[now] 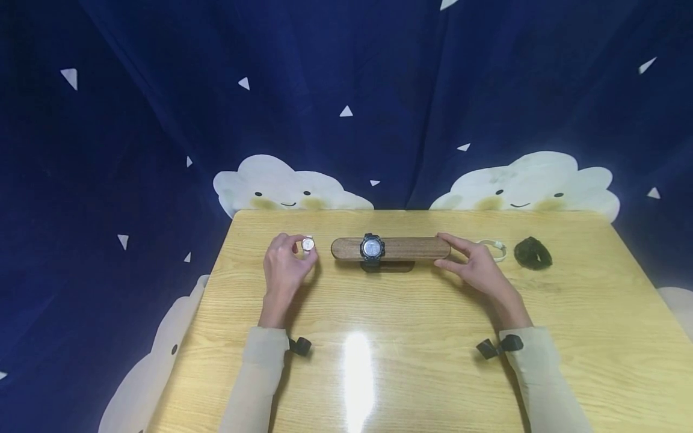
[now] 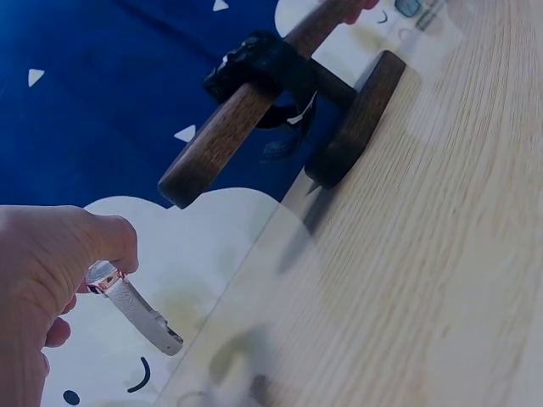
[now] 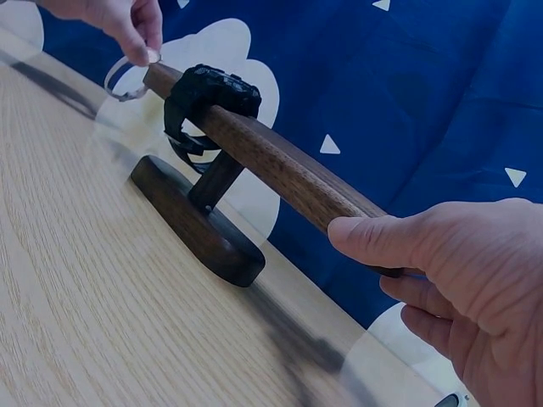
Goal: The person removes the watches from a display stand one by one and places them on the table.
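The pale watch (image 1: 308,244) is up in the air over the bench (image 1: 433,367), just off the left end of the wooden bar (image 1: 411,248), and that small gap strikes me as the thing to watch. The bar's long axis runs left to right across the person's front, roughly in line with the watch. The left hand (image 1: 283,261) is the nearer one to that free end, its fingers pinching the watch by the case, dial up. At the far end, the right hand (image 1: 479,267) grips the bar between thumb and fingers. A dark watch (image 1: 372,248) sits around the bar, left of its middle.

Seen from the head, the stand looks almost flat; the right wrist view shows the bar raised on a post (image 3: 216,181) above a base (image 3: 199,222). It also shows the strap (image 3: 114,75) as a ring, seemingly meeting the bar's tip, whereas the head view shows them apart. The left wrist view catches the strap hanging below the fingers.
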Demonstrator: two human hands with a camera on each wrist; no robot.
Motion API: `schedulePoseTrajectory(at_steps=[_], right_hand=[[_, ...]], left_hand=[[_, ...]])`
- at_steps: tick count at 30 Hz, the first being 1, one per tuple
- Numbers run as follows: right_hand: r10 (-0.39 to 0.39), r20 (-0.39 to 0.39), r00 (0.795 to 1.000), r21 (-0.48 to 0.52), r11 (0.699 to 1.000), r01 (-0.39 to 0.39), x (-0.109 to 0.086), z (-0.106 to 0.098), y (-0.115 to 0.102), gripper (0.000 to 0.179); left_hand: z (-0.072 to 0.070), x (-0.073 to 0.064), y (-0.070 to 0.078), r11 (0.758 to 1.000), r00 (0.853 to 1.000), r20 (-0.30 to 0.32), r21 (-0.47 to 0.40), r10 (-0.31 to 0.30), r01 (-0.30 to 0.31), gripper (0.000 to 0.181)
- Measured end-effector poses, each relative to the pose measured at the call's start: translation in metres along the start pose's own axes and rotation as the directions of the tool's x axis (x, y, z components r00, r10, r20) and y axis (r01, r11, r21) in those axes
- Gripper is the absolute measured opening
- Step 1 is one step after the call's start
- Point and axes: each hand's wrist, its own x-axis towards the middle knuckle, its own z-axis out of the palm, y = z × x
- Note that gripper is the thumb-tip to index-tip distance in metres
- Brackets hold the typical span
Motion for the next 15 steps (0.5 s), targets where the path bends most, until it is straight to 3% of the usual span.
schedulePoseTrajectory(at_steps=[15], right_hand=[[-0.001,0.002,1.0,-0.02,1.0,0.001,0.0009,-0.0003,-0.001,0.063]], left_hand=[[0.0012,-0.0006,-0.0089,0.999,0.999,0.027,0.04,-0.033,0.032,0.027]])
